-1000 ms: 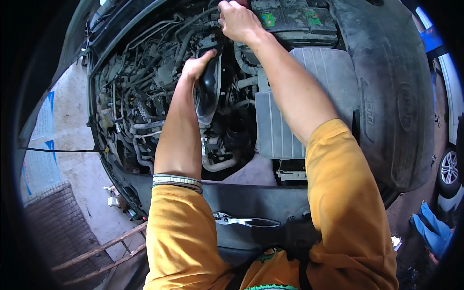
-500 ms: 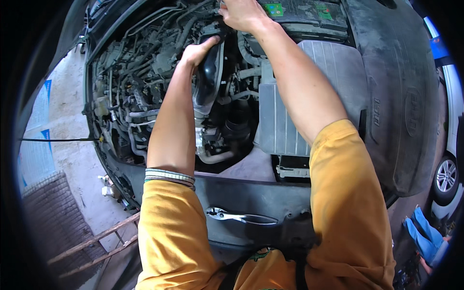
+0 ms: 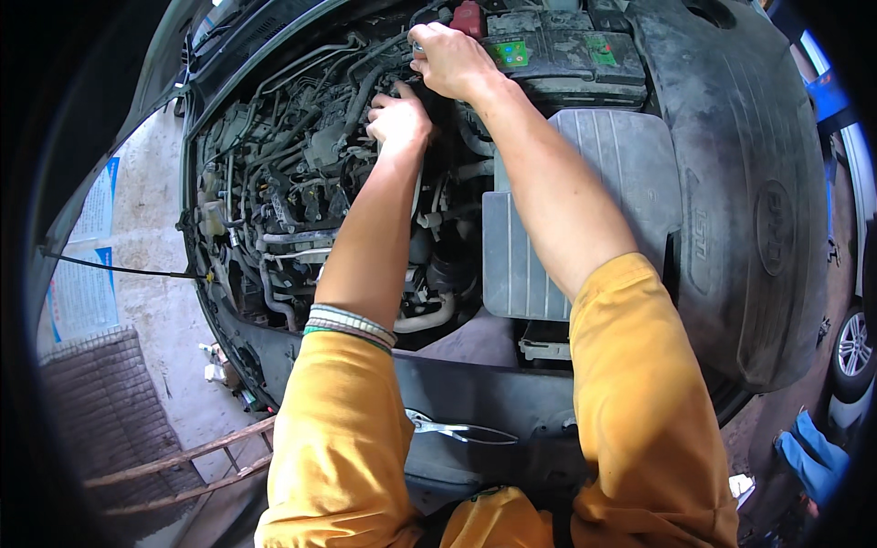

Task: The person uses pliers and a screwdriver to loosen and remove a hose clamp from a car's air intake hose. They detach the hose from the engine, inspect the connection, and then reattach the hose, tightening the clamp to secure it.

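Both my arms reach into a car's engine bay. My left hand (image 3: 400, 119) rests over the engine hoses (image 3: 354, 100) near the back middle, its fingers spread and bent, holding nothing I can see. Just right of it and farther back, my right hand (image 3: 449, 62) has its fingers curled together beside the battery (image 3: 571, 59). A small shiny spot shows at those fingertips, but what they grip is hidden. My left hand and forearm cover most of the black curved part beneath.
A ribbed grey plastic housing (image 3: 585, 164) sits right of centre, beside a large dark engine cover (image 3: 744, 201). Silver pliers (image 3: 466, 433) lie on the front panel. A red cap (image 3: 468, 18) is near the battery. A wooden ladder (image 3: 183, 461) stands lower left; a person's blue trousers (image 3: 816, 457) show lower right.
My left hand has come off the glossy black part and moved right and slightly nearer, fingers spreading. The right hand stays at about the same spot, and the view has shifted a little.
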Demonstrator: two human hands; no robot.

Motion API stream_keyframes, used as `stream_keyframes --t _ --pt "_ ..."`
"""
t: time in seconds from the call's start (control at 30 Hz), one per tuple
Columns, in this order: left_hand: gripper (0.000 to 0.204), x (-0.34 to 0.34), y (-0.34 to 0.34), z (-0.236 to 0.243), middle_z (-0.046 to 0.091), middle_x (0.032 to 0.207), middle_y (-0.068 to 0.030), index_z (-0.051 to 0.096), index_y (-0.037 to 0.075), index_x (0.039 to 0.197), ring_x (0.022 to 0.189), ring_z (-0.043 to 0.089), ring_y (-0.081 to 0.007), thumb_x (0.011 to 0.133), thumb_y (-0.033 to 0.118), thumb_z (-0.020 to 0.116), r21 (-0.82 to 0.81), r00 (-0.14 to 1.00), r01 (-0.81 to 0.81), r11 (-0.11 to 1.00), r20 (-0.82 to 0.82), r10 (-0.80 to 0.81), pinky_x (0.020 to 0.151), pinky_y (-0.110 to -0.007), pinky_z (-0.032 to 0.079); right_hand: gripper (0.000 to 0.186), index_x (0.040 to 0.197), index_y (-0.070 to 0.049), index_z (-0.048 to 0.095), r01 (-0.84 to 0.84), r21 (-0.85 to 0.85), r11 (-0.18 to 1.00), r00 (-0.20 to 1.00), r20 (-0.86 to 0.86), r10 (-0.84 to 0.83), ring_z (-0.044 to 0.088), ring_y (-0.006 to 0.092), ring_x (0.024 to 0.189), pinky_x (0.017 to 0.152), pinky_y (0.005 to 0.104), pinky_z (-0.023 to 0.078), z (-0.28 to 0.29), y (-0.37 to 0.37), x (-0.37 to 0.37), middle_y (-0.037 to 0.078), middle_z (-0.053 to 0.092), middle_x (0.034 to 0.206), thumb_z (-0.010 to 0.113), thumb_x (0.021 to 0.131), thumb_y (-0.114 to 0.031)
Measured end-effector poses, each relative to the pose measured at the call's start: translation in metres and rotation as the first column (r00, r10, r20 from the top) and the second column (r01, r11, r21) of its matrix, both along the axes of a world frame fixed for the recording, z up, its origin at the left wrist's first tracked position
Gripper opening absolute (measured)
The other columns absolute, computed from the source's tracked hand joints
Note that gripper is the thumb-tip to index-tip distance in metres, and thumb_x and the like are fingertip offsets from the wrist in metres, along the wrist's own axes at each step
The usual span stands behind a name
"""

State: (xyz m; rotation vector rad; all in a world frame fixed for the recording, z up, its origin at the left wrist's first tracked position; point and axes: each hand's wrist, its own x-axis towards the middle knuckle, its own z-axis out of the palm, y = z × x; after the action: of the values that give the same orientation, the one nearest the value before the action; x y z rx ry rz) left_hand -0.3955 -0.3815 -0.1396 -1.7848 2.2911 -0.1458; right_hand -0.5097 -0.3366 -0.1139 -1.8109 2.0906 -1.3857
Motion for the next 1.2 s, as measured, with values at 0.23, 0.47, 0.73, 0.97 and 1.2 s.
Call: stream_keyframes --t 0.23,0.47,0.73,0.97,1.2 --pt "0.082 0.015 -0.024 0.004 0.059 0.132 -0.0248 0.044 0.009 0.142 0.123 0.060 -0.0401 0.073 0.036 0.081 0.120 0.989 0.111 0.987 -0.113 -0.098 0.100 -0.047 0.052 0.032 0.118 -0.004 0.063 -0.035 -0.064 0.997 0.999 -0.013 0.034 0.068 0.0354 0.105 0.091 0.0438 0.055 -0.008 -0.002 -0.001 0.015 0.068 0.114 0.072 0.088 -0.011" --pt "0.067 0.034 -0.029 0.005 0.065 0.126 -0.0273 0.053 0.003 0.132 0.120 0.062 -0.0408 0.074 0.030 0.074 0.106 0.973 0.177 0.979 -0.172 -0.157 0.103 -0.047 0.050 0.032 0.118 -0.006 0.063 -0.018 -0.014 1.000 0.999 0.037 0.019 0.068 0.0349 0.107 0.092 0.0440 0.055 0.000 -0.003 0.002 0.015 0.068 0.115 0.071 0.088 -0.012" --pt "0.069 0.032 -0.028 0.002 0.068 0.117 -0.0295 0.053 -0.002 0.132 0.111 0.066 -0.0431 0.075 0.032 0.072 0.065 0.958 0.245 0.967 -0.167 -0.232 0.099 -0.047 0.053 0.030 0.113 -0.002 0.061 0.102 0.006 0.995 0.993 0.053 -0.102 0.068 0.0379 0.104 0.089 0.0463 0.055 0.001 0.000 -0.008 0.018 0.070 0.111 0.071 0.088 -0.016" --pt "0.078 0.040 -0.033 0.006 0.070 0.116 -0.0261 0.054 0.003 0.132 0.112 0.067 -0.0392 0.069 0.039 0.083 0.120 0.959 0.216 0.969 -0.210 -0.188 0.099 -0.047 0.054 0.023 0.106 -0.001 0.062 0.094 -0.026 0.995 0.994 0.052 -0.092 0.069 0.0378 0.101 0.087 0.0474 0.056 0.001 -0.002 -0.001 0.019 0.069 0.106 0.071 0.087 -0.011" --pt "0.068 0.022 -0.017 0.000 0.061 0.122 -0.0298 0.055 0.010 0.130 0.115 0.062 -0.0470 0.071 0.029 0.082 0.091 0.968 0.130 0.987 -0.227 -0.106 0.098 -0.051 0.053 0.025 0.106 -0.003 0.064 0.015 -0.078 0.997 1.000 -0.010 -0.016 0.066 0.0374 0.108 0.092 0.0453 0.055 0.000 -0.006 -0.006 0.020 0.067 0.112 0.073 0.085 -0.012"
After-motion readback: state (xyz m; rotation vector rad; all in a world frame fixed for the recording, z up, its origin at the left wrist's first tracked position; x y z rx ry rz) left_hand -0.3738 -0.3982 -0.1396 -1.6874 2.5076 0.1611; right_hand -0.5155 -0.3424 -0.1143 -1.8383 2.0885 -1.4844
